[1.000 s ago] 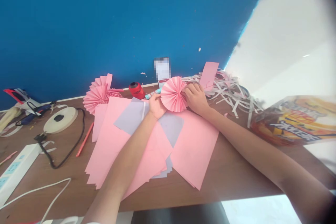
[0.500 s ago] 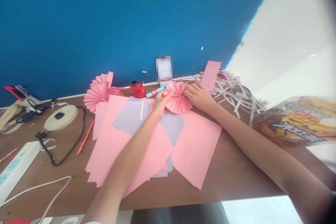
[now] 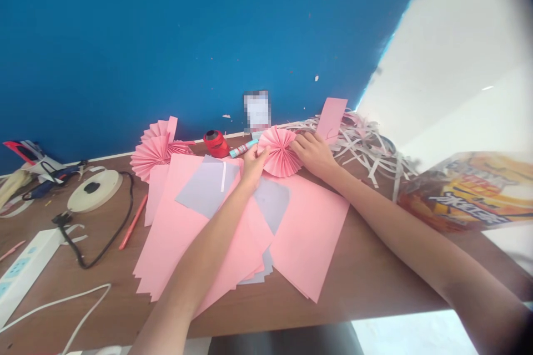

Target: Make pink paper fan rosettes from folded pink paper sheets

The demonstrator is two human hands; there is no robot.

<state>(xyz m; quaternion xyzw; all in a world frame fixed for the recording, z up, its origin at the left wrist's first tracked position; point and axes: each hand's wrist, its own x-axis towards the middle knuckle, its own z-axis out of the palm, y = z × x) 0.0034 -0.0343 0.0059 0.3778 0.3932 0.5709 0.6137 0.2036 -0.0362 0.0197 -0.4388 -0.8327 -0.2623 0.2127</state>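
A round pleated pink paper fan is held up between both hands over the paper sheets. My left hand grips its left edge, thumb on the front. At its right edge my right hand is closed with bent fingers. Beneath lie pink sheets and grey-purple sheets, with a white strip on top. Just left of the fan is a glue stick, beside a red roll. More pleated pink fans stand at the left.
A power strip, a white reel, a black cable and a red pen lie at the left. Shredded paper strips, a pink card and an orange package are at the right. A blue wall rises behind.
The camera view has shifted slightly. Both hands still hold the fan in nearly the same pose.
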